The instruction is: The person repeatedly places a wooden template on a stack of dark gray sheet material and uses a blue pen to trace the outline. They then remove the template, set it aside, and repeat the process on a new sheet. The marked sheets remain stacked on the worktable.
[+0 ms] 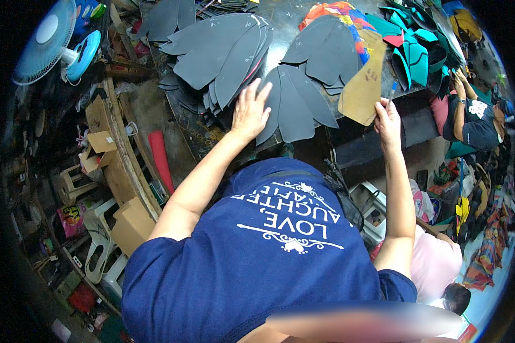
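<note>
Dark grey, sole-shaped cut pieces (pixel 294 103) lie fanned at the near edge of the worktable (pixel 149 108), and the left hand (pixel 250 110) rests flat on them, fingers spread, pressing rather than pinching. The right hand (pixel 387 122) pinches the lower end of a tan cardboard template (pixel 365 80) along with a blue pen (pixel 392 90), the template standing tilted over the table edge. More grey stacks (pixel 217 51) and teal and red cutouts (pixel 412 48) crowd beyond. The likely slip: the loose fan shifts under the palm, or the template sags from its end-only hold.
</note>
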### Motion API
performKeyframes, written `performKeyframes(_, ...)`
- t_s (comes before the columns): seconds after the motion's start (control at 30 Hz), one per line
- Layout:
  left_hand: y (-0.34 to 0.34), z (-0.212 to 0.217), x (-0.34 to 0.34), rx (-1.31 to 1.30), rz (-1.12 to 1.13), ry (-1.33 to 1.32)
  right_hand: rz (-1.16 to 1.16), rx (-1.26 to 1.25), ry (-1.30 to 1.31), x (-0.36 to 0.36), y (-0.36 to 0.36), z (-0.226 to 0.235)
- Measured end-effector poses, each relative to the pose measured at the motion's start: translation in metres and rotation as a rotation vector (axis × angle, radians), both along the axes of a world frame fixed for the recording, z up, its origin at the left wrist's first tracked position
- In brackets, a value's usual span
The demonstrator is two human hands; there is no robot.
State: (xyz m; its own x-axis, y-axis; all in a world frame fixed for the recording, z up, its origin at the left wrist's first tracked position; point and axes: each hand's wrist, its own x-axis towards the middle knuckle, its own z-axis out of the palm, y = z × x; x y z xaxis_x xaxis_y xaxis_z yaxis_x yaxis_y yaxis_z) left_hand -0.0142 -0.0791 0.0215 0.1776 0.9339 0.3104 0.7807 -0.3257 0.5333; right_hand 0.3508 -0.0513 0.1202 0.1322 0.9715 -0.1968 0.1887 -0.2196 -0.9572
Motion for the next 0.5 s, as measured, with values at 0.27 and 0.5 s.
performKeyframes(0.27, -0.01, -0.008, -0.009, -0.076, -0.182, 0.27, 0.412, -0.213, -0.141, -0.043, 0.012, -0.044)
performKeyframes(0.5, -0.003, -0.019, -0.019, -0.023, -0.115, 0.118, 0.608, -0.226, -0.163, -0.081, 0.034, -0.093)
